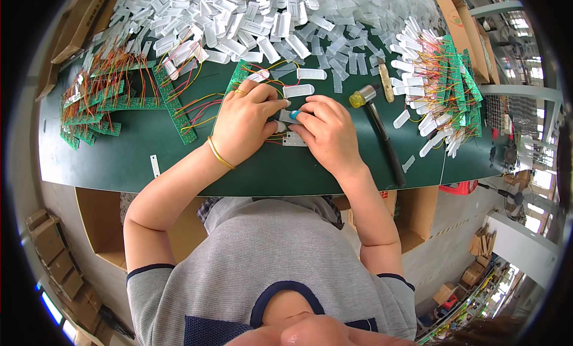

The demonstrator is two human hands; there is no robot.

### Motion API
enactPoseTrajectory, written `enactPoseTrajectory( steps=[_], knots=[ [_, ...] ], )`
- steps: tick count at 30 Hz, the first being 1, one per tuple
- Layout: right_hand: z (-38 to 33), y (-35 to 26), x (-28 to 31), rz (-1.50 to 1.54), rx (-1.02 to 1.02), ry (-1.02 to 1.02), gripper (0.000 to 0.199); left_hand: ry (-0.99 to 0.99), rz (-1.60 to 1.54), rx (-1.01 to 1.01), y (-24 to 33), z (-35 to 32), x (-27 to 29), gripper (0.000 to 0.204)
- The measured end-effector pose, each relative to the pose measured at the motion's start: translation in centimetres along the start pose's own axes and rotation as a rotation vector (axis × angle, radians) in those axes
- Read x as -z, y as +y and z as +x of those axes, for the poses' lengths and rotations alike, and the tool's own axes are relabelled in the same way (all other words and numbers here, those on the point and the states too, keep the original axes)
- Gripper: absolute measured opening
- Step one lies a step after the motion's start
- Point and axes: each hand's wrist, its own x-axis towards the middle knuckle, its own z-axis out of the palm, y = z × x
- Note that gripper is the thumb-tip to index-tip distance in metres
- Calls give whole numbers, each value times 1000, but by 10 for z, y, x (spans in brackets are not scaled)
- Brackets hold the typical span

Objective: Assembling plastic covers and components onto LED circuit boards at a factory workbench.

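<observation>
My left hand (248,120), with a bracelet at the wrist, pinches a small grey plastic piece (286,115) at the middle of the table. From the other side my right hand (329,131) grips the same piece, with something blue at its fingertips. A flat light strip with holes (293,139) lies just below the fingers, wires beside it. Partly behind my left hand is a green circuit board (239,75) with red and yellow wires. Beyond the fingers lie white plastic shells (298,90), some wired. The fingers hide much of the held piece.
A hammer (382,131) with a yellow face lies right of my right hand, near a tan-handled tool (386,82). Wired green boards (107,101) are stacked left; more boards with white shells (456,83) stand right. Loose white shells (233,23) heap at the back. Cardboard boxes (83,23) flank the table.
</observation>
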Motion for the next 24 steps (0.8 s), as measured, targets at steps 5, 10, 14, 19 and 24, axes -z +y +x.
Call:
enactPoseTrajectory(
  steps=[5,10,14,19,24],
  knots=[
    [3,5,-6,-40,66,31,18,4,15,-1,0,-1,0,47],
    [-1,9,-11,-96,129,59,15,-11,4,21,2,0,1,49],
    [4,14,-4,-103,65,66,15,0,10,7,2,0,1,47],
    [-3,32,6,-225,62,63,17,3,2,15,2,-2,1,46],
    [-8,25,15,-136,14,63,21,-3,11,20,3,-2,1,46]
  ],
)
